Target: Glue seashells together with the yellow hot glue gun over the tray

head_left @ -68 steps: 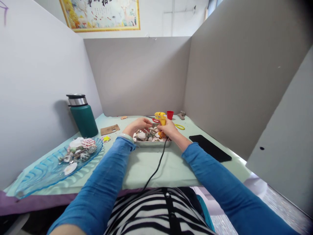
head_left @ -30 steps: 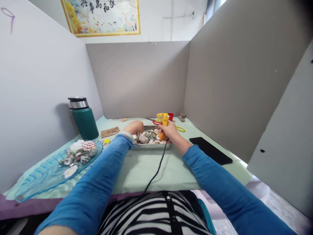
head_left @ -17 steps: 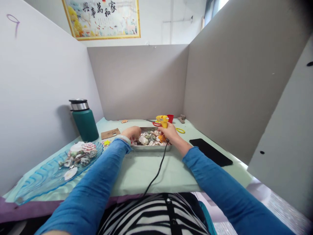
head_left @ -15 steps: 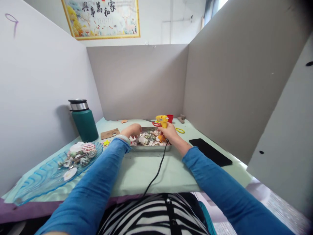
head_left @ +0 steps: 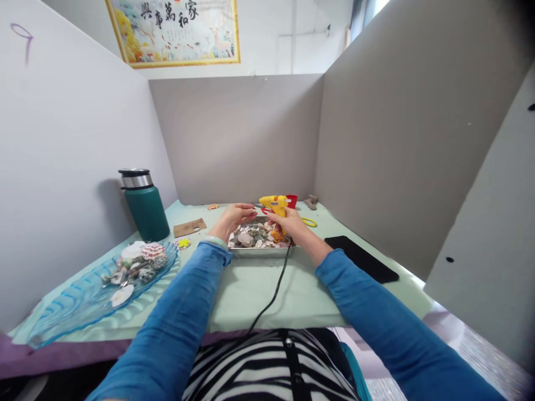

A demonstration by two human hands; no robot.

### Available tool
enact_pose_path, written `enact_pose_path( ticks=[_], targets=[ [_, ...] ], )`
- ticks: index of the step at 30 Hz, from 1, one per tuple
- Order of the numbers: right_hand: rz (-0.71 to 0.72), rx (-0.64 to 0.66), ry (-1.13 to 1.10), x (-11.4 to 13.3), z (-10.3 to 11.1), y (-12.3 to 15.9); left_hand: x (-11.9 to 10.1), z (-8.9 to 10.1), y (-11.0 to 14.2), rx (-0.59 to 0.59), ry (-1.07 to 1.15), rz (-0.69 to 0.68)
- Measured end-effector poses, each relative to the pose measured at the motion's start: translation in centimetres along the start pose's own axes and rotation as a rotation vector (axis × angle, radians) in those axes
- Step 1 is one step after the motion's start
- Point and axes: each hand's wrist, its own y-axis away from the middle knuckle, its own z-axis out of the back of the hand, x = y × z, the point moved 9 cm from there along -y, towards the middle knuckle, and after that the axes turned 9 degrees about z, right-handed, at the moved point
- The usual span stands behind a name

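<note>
My right hand (head_left: 290, 224) is closed round the handle of a yellow glue gun (head_left: 273, 203), whose nozzle points left toward my left hand. A black cord (head_left: 271, 298) runs from the gun down to my lap. My left hand (head_left: 234, 215) is raised over the far left part of a metal tray (head_left: 259, 250) full of seashells, fingers pinched on something small I cannot make out. Both arms are in blue sleeves.
A blue glass dish (head_left: 79, 301) with shells lies at the front left. A green flask (head_left: 144, 203) stands by the left partition, a brown card (head_left: 189, 227) near it. Red cup (head_left: 291, 200), yellow-handled scissors (head_left: 308, 222) and a black phone (head_left: 361, 258) lie right.
My left hand has lifted out of the tray's near left corner and moved up toward the gun's nozzle. The gun has tipped so its nozzle points further left.
</note>
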Motion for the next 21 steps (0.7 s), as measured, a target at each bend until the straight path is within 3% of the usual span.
enact_pose_path(
  ticks=[13,21],
  targets=[
    [-0.019,0.118,0.029,-0.5,-1.1,0.4,-0.1,1.7,-0.5,-0.076,0.056,-0.07],
    [-0.033,0.124,0.079,-0.8,-1.1,0.5,-0.3,1.2,0.2,-0.074,-0.029,-0.072]
  ],
)
